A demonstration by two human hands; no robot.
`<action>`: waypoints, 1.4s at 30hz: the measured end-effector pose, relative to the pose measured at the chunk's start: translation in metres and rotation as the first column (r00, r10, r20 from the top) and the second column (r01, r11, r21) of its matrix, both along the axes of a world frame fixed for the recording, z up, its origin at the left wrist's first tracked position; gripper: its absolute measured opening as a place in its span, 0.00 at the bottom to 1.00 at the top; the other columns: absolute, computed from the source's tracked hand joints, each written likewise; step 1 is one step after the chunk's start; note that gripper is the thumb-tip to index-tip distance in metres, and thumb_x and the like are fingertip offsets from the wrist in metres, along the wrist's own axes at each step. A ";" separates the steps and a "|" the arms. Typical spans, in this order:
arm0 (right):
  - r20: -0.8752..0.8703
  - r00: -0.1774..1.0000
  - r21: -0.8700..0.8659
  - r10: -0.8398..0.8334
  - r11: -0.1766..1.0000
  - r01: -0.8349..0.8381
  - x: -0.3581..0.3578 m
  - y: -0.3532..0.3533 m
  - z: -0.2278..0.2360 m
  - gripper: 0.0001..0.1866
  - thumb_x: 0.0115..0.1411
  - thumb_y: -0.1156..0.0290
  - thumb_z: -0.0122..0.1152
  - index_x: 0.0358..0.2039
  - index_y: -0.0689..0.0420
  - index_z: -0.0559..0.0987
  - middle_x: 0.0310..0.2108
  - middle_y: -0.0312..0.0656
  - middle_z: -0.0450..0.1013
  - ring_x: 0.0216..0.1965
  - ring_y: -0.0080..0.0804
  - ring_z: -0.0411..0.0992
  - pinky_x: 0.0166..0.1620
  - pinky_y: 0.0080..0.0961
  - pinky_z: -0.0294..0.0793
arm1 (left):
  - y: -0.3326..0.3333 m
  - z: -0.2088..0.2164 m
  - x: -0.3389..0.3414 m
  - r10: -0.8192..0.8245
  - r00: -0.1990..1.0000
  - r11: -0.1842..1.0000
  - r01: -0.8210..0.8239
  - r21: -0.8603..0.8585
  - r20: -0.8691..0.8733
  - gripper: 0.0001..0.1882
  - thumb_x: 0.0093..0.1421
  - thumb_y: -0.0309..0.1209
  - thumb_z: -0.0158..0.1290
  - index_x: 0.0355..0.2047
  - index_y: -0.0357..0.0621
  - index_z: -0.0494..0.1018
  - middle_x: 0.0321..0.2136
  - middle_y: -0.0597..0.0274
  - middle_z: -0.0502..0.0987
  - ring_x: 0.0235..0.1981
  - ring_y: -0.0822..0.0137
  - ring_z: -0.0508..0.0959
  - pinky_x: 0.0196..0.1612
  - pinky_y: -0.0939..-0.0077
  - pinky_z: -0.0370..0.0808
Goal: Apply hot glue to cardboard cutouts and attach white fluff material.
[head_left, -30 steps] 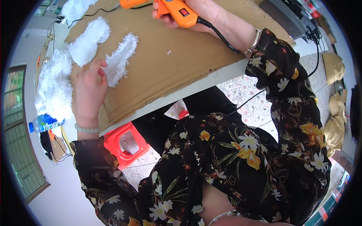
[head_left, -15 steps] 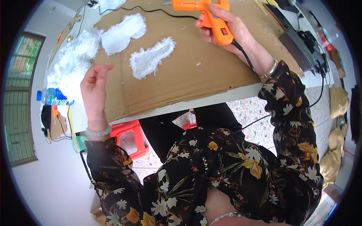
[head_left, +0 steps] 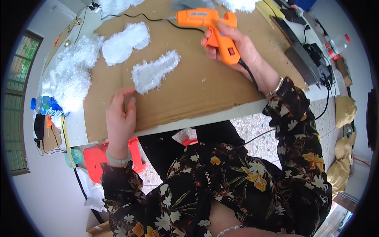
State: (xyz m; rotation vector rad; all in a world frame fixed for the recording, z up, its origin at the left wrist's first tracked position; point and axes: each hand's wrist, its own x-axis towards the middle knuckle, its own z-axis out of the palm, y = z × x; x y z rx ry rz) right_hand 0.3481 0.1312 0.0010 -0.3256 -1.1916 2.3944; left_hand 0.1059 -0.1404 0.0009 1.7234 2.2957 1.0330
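My right hand (head_left: 250,53) grips an orange hot glue gun (head_left: 227,44) by its handle, fingers wrapped near the trigger, nozzle pointing left above the cardboard. A black cord runs from the handle's base down along my wrist. My left hand (head_left: 121,115) is open, thumb and fingers apart. Its fingertips are at the lower left end of a fuzzy-edged white fabric piece (head_left: 156,72); whether they touch it I cannot tell. Beyond that lies a second white piece (head_left: 126,43), wider, with a notched outline. Both rest flat on the brown cardboard sheet (head_left: 189,100).
White shredded fluff (head_left: 77,65) is heaped along the left side, beside a blue-labelled bottle (head_left: 49,106). A black cable (head_left: 144,16) crosses the far cardboard. On the right are a dark grey box (head_left: 302,63) and a red-capped bottle (head_left: 337,44). A red stool (head_left: 94,164) stands below the table.
My left hand has come right and nearer, its pinched fingers spreading beside the closer white piece. The glue gun sits slightly lower in the view, still in my right hand. The whole view has shifted.
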 end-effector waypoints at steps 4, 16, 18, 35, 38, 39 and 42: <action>0.030 0.999 0.283 -0.027 0.959 0.018 -0.002 -0.010 0.004 0.23 0.69 0.48 0.56 0.44 0.59 0.77 0.39 0.46 0.78 0.35 0.30 0.73 0.40 0.24 0.72 | 0.000 0.003 0.007 -0.027 0.999 0.999 0.028 0.033 -0.037 0.15 0.60 0.18 0.53 0.48 0.37 0.76 0.45 0.50 0.81 0.49 0.49 0.79 0.54 0.61 0.74; 0.076 0.997 0.501 0.006 0.864 -0.044 -0.002 -0.030 0.015 0.24 0.67 0.50 0.58 0.49 0.59 0.79 0.40 0.44 0.80 0.43 0.31 0.78 0.40 0.27 0.75 | 0.021 0.012 0.010 -0.115 0.927 0.992 0.129 0.015 -0.356 0.12 0.61 0.19 0.52 0.45 0.42 0.77 0.36 0.53 0.83 0.49 0.46 0.79 0.56 0.52 0.72; 0.078 0.996 0.513 0.037 0.855 -0.073 -0.003 -0.029 0.013 0.23 0.67 0.51 0.58 0.50 0.59 0.79 0.40 0.43 0.80 0.44 0.31 0.78 0.41 0.26 0.75 | 0.020 0.011 0.010 -0.128 0.918 0.991 0.132 -0.016 -0.376 0.13 0.60 0.18 0.52 0.44 0.42 0.76 0.37 0.52 0.82 0.49 0.45 0.79 0.56 0.53 0.71; 0.392 0.918 0.685 0.062 0.647 -0.336 -0.011 -0.040 0.028 0.21 0.72 0.55 0.58 0.52 0.60 0.76 0.41 0.40 0.78 0.46 0.25 0.75 0.52 0.26 0.75 | 0.009 0.005 -0.013 0.019 0.977 0.992 0.008 0.126 -0.211 0.06 0.60 0.25 0.59 0.38 0.40 0.81 0.34 0.54 0.83 0.33 0.53 0.80 0.43 0.64 0.77; 0.389 0.921 0.750 -0.015 0.586 -0.307 -0.017 -0.047 0.027 0.23 0.71 0.52 0.59 0.51 0.61 0.76 0.39 0.38 0.77 0.40 0.22 0.74 0.45 0.22 0.75 | 0.013 0.010 -0.001 0.042 0.977 0.993 -0.018 0.114 -0.211 0.06 0.57 0.29 0.63 0.33 0.41 0.81 0.31 0.55 0.82 0.32 0.51 0.79 0.44 0.60 0.76; 0.392 0.920 0.750 -0.019 0.586 -0.307 -0.021 -0.049 0.036 0.23 0.71 0.52 0.59 0.51 0.61 0.76 0.39 0.38 0.77 0.40 0.22 0.74 0.45 0.22 0.75 | 0.015 0.011 0.002 0.085 0.983 0.994 -0.072 0.084 -0.160 0.06 0.55 0.30 0.64 0.30 0.42 0.81 0.29 0.55 0.82 0.31 0.51 0.79 0.45 0.60 0.76; 0.592 0.800 0.560 0.096 0.666 -0.493 -0.033 -0.057 0.070 0.17 0.71 0.56 0.59 0.46 0.60 0.80 0.27 0.32 0.73 0.26 0.18 0.67 0.30 0.18 0.67 | 0.023 0.013 0.005 0.085 0.968 0.988 -0.052 0.143 -0.237 0.08 0.52 0.32 0.65 0.26 0.42 0.80 0.25 0.56 0.80 0.31 0.52 0.78 0.45 0.60 0.76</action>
